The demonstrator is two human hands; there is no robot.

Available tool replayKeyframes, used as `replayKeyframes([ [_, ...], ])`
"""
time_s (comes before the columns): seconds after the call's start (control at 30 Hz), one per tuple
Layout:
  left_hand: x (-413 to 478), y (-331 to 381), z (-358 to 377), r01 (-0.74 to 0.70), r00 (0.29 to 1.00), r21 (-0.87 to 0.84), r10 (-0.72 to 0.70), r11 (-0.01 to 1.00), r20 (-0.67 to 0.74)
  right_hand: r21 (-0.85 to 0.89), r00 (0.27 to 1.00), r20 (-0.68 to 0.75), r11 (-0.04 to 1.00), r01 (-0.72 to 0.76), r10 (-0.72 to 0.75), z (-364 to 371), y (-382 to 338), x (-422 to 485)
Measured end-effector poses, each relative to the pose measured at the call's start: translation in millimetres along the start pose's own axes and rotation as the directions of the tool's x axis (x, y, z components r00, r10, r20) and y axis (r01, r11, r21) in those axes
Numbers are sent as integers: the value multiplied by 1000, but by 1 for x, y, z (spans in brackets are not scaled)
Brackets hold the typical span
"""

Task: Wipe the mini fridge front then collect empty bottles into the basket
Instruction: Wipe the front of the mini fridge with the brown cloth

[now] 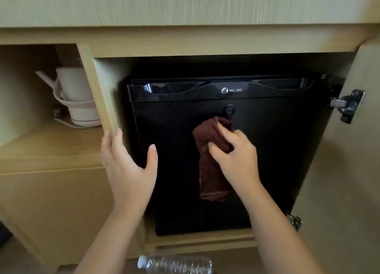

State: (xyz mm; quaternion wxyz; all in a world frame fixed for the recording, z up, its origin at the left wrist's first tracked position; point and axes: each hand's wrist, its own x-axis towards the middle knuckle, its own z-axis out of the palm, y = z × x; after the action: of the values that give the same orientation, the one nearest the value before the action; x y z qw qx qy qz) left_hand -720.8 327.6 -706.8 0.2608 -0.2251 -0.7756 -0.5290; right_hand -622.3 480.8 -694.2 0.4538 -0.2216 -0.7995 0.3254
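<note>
A black mini fridge (277, 150) sits inside a wooden cabinet, its door facing me with a round lock below the brand label. My right hand (234, 158) presses a folded brown cloth (209, 171) against the middle of the fridge door; the cloth hangs down below the hand. My left hand (125, 162) rests with fingers spread on the cabinet's left upright panel (98, 92), beside the fridge's left edge. A clear plastic bottle (176, 264) with a white cap lies on its side at the bottom of the view. No basket is in sight.
The cabinet door (349, 181) stands swung out at the right, with metal hinges (347, 105). An open shelf at the left holds a white electric kettle (80, 97) with its cord. A wooden countertop (185, 4) runs above.
</note>
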Motion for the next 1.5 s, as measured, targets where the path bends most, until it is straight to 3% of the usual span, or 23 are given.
replayKeyframes([
  [0.1, -9, 12, 17, -68, 997, -38, 69, 997, 22, 163, 987, -153, 986, -32, 58, -19, -8, 20],
  [0.17, -9, 20, 29, 11, 997, -122, -2, 992, 80, 243, 981, -164, 968, -62, 105, -21, -10, 28],
  [0.27, -6, 27, 39, 61, 997, -143, -53, 988, 59, 316, 971, -157, 941, -124, 181, -18, 0, 30],
  [0.37, -3, 24, 38, 74, 997, -115, -71, 991, 25, 411, 891, -291, 887, -211, 347, -41, 27, 36],
  [0.43, 0, 20, 36, 57, 998, -86, -55, 995, 19, 358, 855, -354, 899, -252, 381, -64, 45, 39],
  [0.57, 5, 15, 34, 34, 998, -36, -32, 999, 50, 260, 900, -304, 936, -238, 313, -65, 45, 38],
  [0.67, 7, 17, 38, 30, 999, 2, -30, 1000, 40, 167, 974, -157, 976, -136, 163, -29, 24, 28],
  [0.77, 5, 18, 42, 31, 999, 33, -32, 999, 31, 157, 992, -49, 982, -107, 116, -14, 10, 18],
  [1.0, 4, 15, 41, 4, 997, 78, -10, 997, 73, 332, 928, -273, 930, -155, 252, -56, 36, 47],
  [1.1, 4, 19, 42, 10, 998, 73, -14, 997, 62, 191, 959, -247, 977, -93, 139, -46, 25, 45],
  [1.2, 5, 19, 42, 7, 999, 62, -10, 998, 44, 51, 992, -122, 999, -5, 11, -10, 10, 27],
  [1.37, 8, 12, 35, -6, 999, 48, 4, 999, 53, 21, 995, 58, 997, 74, -75, 14, 14, -5],
  [1.5, 8, 10, 32, -22, 997, 39, 19, 999, 74, 75, 995, -104, 997, 4, 4, -13, 32, 14],
])
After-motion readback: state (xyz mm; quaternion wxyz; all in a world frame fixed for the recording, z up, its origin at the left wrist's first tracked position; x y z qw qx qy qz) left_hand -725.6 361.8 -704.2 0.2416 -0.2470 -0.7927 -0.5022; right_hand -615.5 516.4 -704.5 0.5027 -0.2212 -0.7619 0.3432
